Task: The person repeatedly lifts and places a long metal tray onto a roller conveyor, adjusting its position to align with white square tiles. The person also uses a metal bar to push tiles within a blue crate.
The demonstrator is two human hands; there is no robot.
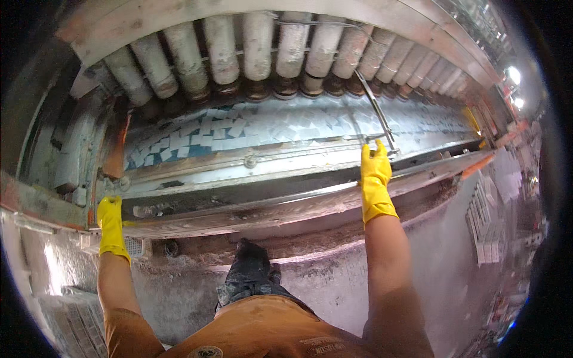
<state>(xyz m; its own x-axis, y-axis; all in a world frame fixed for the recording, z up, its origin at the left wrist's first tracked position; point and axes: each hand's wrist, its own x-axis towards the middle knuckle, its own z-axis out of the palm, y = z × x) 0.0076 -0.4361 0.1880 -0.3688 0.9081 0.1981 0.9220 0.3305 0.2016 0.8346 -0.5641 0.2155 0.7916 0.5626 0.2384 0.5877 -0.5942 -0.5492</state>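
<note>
Both my hands wear yellow rubber gloves. My left hand [111,222] rests on the near edge rail [239,215] of a long conveyor machine, fingers curled over its left end. My right hand [375,173] reaches further in and grips the lower end of a thin metal rod [375,110] that slants up toward the rollers. Beyond the rail runs a wet belt [334,128] covered with several small white square tiles [233,134]. Above it hangs a row of dusty grey rollers [258,51].
Stacks of white tile sheets [486,224] sit at the right on the dusty floor, and a tray of tiles [80,325] lies at the lower left. My knee and dark trousers [250,277] press against the machine's crusted base. Bright lamps [512,74] shine at the far right.
</note>
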